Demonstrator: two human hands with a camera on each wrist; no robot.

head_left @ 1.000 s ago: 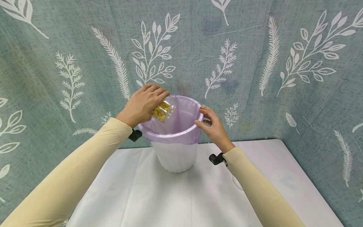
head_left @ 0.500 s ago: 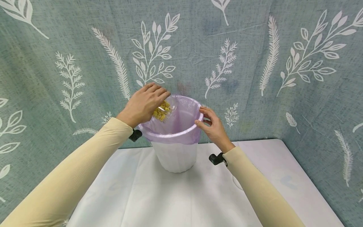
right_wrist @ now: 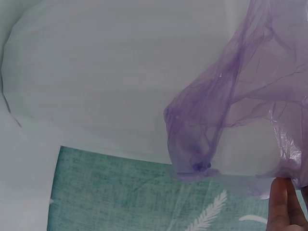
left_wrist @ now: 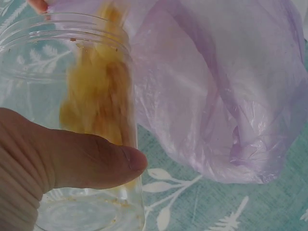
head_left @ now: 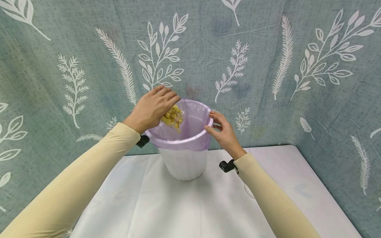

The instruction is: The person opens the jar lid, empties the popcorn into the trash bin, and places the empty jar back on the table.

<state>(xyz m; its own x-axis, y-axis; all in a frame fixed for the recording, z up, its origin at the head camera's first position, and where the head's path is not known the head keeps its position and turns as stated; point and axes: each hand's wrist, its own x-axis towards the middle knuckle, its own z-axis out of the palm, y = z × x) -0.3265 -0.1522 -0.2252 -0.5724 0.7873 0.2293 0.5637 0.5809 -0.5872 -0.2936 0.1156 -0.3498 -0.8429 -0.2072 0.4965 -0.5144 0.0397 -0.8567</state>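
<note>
My left hand grips a clear plastic jar tipped mouth-down over a white trash bin. Yellow popcorn-like pieces bunch toward the jar's mouth, blurred, and a few are dropping from it in the head view. A thin purple trash bag lines the bin and folds over its rim. At the rim's right side, my right hand holds the bagged edge, thumb in front and fingers farther back. The bin's bottom inside is hidden.
The bin stands on a table with a white cover, near its back edge. Close behind hangs a green leaf-patterned curtain, which also closes in both sides. A thin white ring shape shows beside the right forearm.
My left hand has tilted the jar further down, and the yellow pieces have slid to its mouth and begun falling into the bin. My right hand has stayed at the rim.
</note>
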